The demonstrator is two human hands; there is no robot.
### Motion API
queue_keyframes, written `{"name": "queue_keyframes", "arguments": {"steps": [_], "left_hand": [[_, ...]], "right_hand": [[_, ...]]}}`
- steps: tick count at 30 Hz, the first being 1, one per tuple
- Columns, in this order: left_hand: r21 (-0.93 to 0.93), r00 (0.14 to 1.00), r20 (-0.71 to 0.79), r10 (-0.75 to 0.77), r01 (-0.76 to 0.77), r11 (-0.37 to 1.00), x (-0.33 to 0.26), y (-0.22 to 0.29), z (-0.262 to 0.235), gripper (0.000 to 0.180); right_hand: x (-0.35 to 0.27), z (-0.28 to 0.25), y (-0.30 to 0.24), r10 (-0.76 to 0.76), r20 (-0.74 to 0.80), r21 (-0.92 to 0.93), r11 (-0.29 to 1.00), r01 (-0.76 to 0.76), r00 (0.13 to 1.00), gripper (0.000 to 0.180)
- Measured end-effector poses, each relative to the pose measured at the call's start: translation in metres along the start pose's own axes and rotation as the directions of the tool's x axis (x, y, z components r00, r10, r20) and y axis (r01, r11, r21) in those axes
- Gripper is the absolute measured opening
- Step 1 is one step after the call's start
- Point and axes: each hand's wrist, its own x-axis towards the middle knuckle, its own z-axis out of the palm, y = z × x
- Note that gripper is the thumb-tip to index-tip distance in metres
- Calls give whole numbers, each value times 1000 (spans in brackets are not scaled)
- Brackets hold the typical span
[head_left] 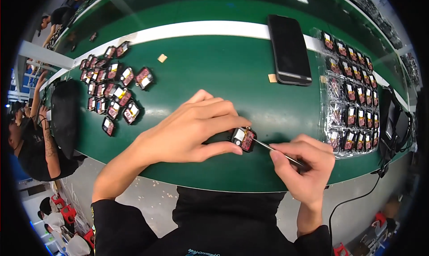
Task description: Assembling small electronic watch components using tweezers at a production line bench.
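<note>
Between the thumb and index finger of my left hand (196,129) sits a small black-cased electronic module (244,139), with a reddish circuit board, a white block and a yellow strip showing. My right hand (306,164) grips a thin metal hand tool (279,152), either tweezers or a pick; its exact kind is unclear. The tool's tip meets the right side of the module. Both hands are low over the green table (205,73), close to its near edge.
Several similar modules (107,88) lie in a loose group at the left. A clear plastic tray (336,88) holds rows of them at the right, beside a black phone-like device (290,50). Small tan pieces (162,58) lie about. A co-worker (44,140) sits at the far left.
</note>
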Motion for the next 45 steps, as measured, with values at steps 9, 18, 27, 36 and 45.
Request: {"name": "queue_keyframes", "arguments": {"steps": [9,18,27,36,45], "left_hand": [[-11,999,-7,-41,41,999,3,0,0,56],[-12,999,1,-53,53,998,5,1,-2,57],[21,997,12,-80,80,997,9,5,-4,58],[50,997,20,-69,68,996,9,2,-2,55],[13,997,59,-48,48,999,8,-4,-8,56]], "right_hand": [[3,12,11,-17,9,-102,995,18,1000,15],[7,13,11,-40,27,-110,993,43,999,17],[4,10,8,-53,-1,-191,980,52,999,22],[0,19,16,-280,-36,-323,912,255,959,31],[2,14,13,-186,12,-237,954,184,982,26]]}}
